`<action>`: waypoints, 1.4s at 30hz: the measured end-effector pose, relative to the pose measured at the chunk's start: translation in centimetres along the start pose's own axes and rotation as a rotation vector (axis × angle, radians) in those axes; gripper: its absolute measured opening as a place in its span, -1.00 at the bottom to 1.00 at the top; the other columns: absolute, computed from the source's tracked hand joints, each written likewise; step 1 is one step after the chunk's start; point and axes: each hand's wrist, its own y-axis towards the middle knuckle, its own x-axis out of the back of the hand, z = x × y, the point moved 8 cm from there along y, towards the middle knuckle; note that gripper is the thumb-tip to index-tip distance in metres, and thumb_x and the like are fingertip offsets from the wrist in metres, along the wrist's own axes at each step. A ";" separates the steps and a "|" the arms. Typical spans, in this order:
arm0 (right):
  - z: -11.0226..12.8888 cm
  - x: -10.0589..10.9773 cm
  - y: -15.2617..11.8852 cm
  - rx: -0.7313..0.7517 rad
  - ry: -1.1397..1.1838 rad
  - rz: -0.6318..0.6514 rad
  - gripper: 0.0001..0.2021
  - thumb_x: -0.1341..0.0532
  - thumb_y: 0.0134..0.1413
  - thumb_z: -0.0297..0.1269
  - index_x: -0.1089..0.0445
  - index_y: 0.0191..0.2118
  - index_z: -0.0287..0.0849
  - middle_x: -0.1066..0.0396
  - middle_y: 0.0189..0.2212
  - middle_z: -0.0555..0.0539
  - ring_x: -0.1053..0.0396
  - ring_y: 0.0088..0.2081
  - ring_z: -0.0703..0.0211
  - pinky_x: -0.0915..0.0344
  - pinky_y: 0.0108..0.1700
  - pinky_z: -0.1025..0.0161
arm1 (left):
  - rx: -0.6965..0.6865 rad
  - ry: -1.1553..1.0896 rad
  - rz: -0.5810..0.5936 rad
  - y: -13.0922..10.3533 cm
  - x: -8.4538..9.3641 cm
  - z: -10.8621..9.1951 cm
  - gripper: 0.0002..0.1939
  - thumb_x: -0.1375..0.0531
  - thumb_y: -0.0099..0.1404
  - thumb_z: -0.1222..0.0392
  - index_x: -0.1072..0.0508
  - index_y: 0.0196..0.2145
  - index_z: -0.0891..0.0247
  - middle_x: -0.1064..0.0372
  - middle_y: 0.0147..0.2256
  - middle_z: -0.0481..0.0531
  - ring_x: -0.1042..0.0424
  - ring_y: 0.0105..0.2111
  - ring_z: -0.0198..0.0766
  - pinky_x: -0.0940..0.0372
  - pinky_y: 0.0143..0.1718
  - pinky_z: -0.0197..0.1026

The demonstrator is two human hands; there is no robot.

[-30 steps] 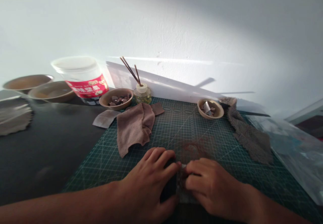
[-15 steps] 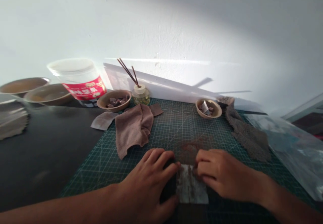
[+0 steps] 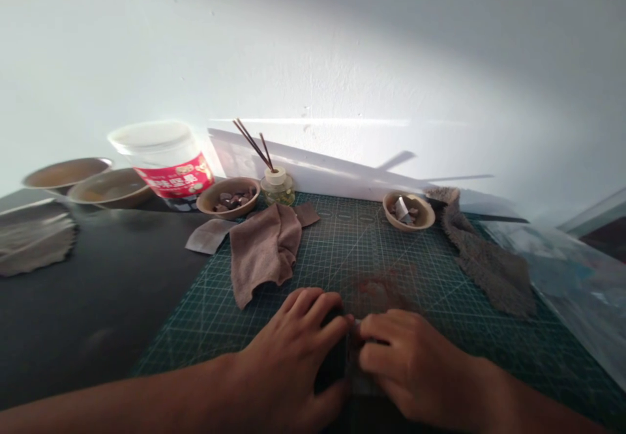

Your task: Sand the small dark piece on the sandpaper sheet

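Observation:
My left hand [image 3: 306, 349] rests on the cutting mat [image 3: 352, 245] with its fingers bent and its thumb spread apart. Its index fingertip and thumb press along the left edge of a small pale sheet [image 3: 366, 385] with dark streaks. Over that sheet lies my right hand [image 3: 403, 359], closed, its fingers pinched together close to my left fingertip. Whatever those fingers hold is hidden. Most of the sheet is covered by the right hand. Beyond the hands, a reddish-brown smear [image 3: 379, 285] marks the mat.
A brown cloth [image 3: 267, 248] lies left of centre. Behind it stand a bowl of stones [image 3: 229, 198], a reed diffuser [image 3: 277, 188] and a red-labelled tub [image 3: 171, 167]. Rightward are a smaller bowl [image 3: 408, 212], a grey cloth [image 3: 493, 264] and clear plastic [image 3: 577, 277].
My right hand has slid left and toward me across the sheet, now meeting my left fingertips and covering the sheet. The left hand keeps its place. The view has shifted slightly.

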 end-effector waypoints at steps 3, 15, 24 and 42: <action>-1.2 0.2 -0.1 -0.118 -0.022 0.031 -0.88 -0.20 0.22 -0.49 -0.37 -0.31 -0.14 -0.42 -0.24 0.01 -0.35 -0.26 0.19 -0.20 -0.19 0.21 | 0.009 0.003 -0.012 0.0 0.1 0.1 -0.50 -0.26 0.19 0.05 -0.42 0.09 0.17 -0.27 0.13 0.16 -0.19 0.15 0.13 -0.15 0.23 0.26; -1.1 0.1 -0.4 -0.095 0.012 0.122 -0.86 -0.23 0.20 -0.50 -0.35 -0.34 -0.13 -0.42 -0.26 0.04 -0.35 -0.27 0.21 -0.19 -0.21 0.23 | 0.013 -0.009 -0.001 -0.1 0.0 0.1 -0.46 -0.27 0.20 0.05 -0.40 0.13 0.17 -0.26 0.13 0.16 -0.17 0.15 0.13 -0.13 0.23 0.26; -1.7 0.0 -0.5 -0.139 0.011 0.099 -0.87 -0.23 0.21 -0.49 -0.35 -0.35 -0.14 -0.40 -0.29 0.04 -0.34 -0.26 0.20 -0.17 -0.20 0.22 | 0.000 0.003 -0.009 0.0 0.0 0.0 -0.45 -0.29 0.18 0.07 -0.41 0.12 0.20 -0.27 0.12 0.18 -0.19 0.14 0.16 -0.15 0.21 0.29; -1.1 0.3 -0.4 -0.120 -0.004 0.050 -0.88 -0.19 0.23 -0.49 -0.37 -0.32 -0.15 -0.41 -0.27 -0.01 -0.34 -0.24 0.17 -0.17 -0.18 0.20 | -0.017 0.009 -0.015 0.0 -0.1 -0.1 -0.47 -0.29 0.17 0.09 -0.42 0.10 0.22 -0.28 0.10 0.20 -0.20 0.12 0.17 -0.18 0.18 0.32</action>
